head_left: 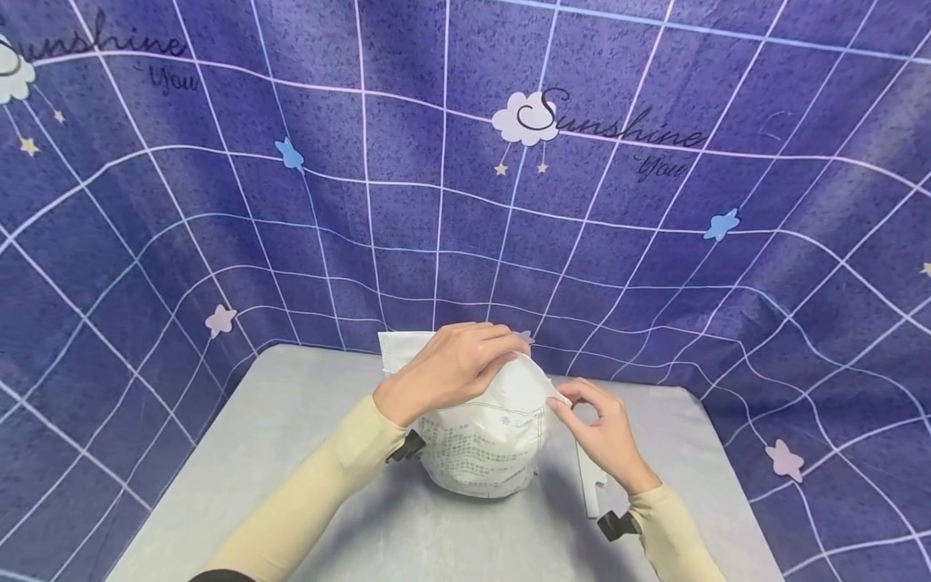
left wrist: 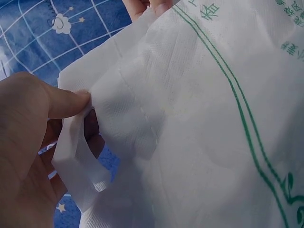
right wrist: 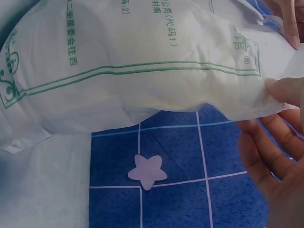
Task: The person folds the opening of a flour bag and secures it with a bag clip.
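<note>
A bulging white bag (head_left: pixel 483 453) with printed rows of characters stands upright on a grey-topped table (head_left: pixel 320 501). Green double lines run along its side in both wrist views. My left hand (head_left: pixel 454 368) reaches over the top of the bag and grips its flat upper edge. In the left wrist view, the thumb of that left hand (left wrist: pixel 28 137) presses the edge beside a handle cut-out, with fingers behind it. At the bag's top right corner, my right hand (head_left: pixel 600 424) pinches the edge between thumb and fingers. The right wrist view shows the right hand (right wrist: pixel 280 142) on that corner too.
On the table right of the bag lies a flat white piece (head_left: pixel 591 485) with a notched side, partly hidden by the right hand. A blue-purple curtain (head_left: pixel 407 218) with a grid and stars hangs behind and along both sides.
</note>
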`<state>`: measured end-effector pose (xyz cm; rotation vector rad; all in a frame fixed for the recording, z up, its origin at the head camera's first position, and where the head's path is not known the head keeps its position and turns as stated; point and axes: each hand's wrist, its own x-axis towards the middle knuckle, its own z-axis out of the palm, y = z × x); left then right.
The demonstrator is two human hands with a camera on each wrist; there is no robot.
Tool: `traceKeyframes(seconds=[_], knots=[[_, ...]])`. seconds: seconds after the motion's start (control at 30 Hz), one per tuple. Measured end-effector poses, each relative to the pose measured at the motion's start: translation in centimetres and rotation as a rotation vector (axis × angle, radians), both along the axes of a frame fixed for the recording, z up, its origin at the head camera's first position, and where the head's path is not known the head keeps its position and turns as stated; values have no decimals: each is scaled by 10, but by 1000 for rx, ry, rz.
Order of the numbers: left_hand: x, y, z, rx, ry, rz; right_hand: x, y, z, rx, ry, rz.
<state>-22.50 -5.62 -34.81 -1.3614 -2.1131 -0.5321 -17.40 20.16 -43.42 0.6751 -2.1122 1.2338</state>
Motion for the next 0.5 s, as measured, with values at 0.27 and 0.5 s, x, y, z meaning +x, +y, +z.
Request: traceKeyframes(seconds=[0.27, 0.5], knots=[[1, -2, -1, 4, -7, -17, -14, 13, -24, 25, -62, 9], [1, -1, -1, -1, 15, -18, -15, 20, -24, 21, -79, 94]])
